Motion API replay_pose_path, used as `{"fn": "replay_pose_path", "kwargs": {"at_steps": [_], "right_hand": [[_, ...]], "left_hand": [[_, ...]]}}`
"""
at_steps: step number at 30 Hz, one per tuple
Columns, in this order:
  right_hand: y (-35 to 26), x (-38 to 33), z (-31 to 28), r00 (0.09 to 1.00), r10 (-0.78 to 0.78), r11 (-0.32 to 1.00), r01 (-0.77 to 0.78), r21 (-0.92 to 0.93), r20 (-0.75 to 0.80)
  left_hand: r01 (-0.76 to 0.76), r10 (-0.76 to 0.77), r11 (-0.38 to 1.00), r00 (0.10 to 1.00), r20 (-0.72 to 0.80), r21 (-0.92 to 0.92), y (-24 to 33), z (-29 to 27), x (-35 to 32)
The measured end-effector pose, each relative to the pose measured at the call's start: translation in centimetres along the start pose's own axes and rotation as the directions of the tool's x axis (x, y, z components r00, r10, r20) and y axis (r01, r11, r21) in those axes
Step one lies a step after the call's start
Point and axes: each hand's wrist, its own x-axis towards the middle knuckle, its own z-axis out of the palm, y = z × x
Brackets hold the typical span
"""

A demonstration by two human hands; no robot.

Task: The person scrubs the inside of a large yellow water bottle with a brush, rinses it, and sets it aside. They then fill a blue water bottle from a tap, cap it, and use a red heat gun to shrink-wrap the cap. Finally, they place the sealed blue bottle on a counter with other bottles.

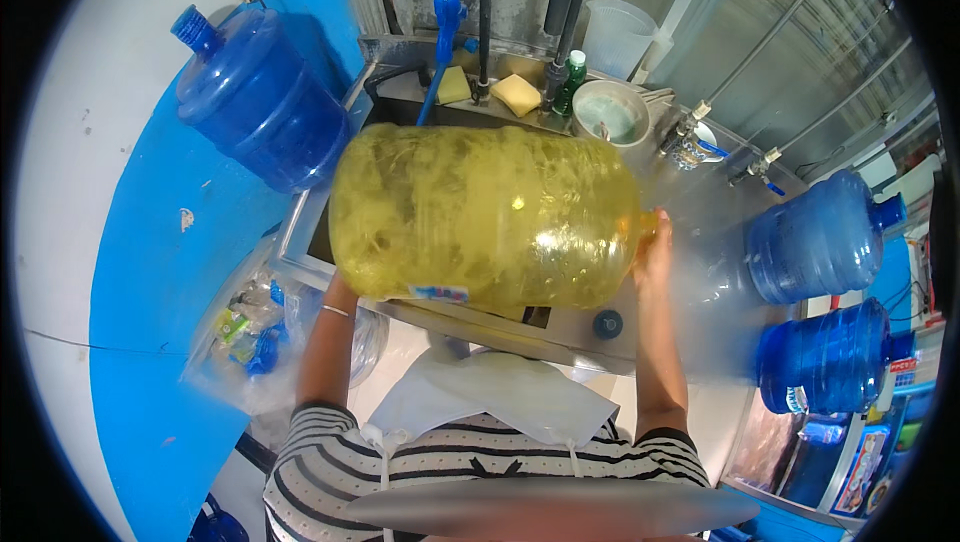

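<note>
While a large blue water jug (258, 97) leans capped against the blue-and-white wall at far left and a clear plastic bag of crumpled wrappers (248, 334) slumps on the floor below it, a person holds a big yellow-tinted water jug (485, 214) on its side above a steel sink (400, 107). The jug's clear wall is streaked inside with greenish-yellow film, and a small label sits on its lower edge. The left hand (340, 287) is under the jug's base end, mostly hidden behind it, so how its grip closes cannot be told. The right hand (652, 247) is pressed flat and open against the jug's shoulder beside the neck, fingers spread upward. Behind the jug, on the sink ledge, lie two yellow sponges (515, 94), a green bottle (570, 82) and a pale bowl (611, 114) holding cloudy water; a clear measuring jug (617, 37) stands farther back. At right, on the steel surface (715, 272), two more blue water jugs (822, 242) lie on their sides, one above the other.
</note>
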Motion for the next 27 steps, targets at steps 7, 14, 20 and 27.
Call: {"fn": "replay_pose_path", "kwargs": {"at_steps": [7, 14, 20, 27], "right_hand": [[-1.7, 0.6, -0.8, 0.953, -0.285, 0.921, 0.242, 0.306, 0.106], [1.2, 1.1, -1.6, 0.984, -0.077, 0.977, 0.041, 0.211, 0.162], [3.2, 1.6, -0.4, 0.991, 0.077, 0.996, -0.082, 0.044, 0.105], [2.9, 3.4, 0.3, 0.955, -0.094, 0.951, 0.002, 0.309, 0.283]], "left_hand": [[-0.063, 0.063, 0.998, 0.998, -0.004, -0.017, 0.4, -0.3, 0.3], [-0.059, 0.059, 0.998, 0.998, -0.015, 0.005, 1.9, -1.7, -2.7], [-0.026, 0.027, 0.999, 0.999, -0.044, 0.037, 0.7, -1.7, -1.6], [-0.196, 0.198, 0.975, 0.980, -0.008, 0.105, 7.7, -4.5, -3.0]]}}
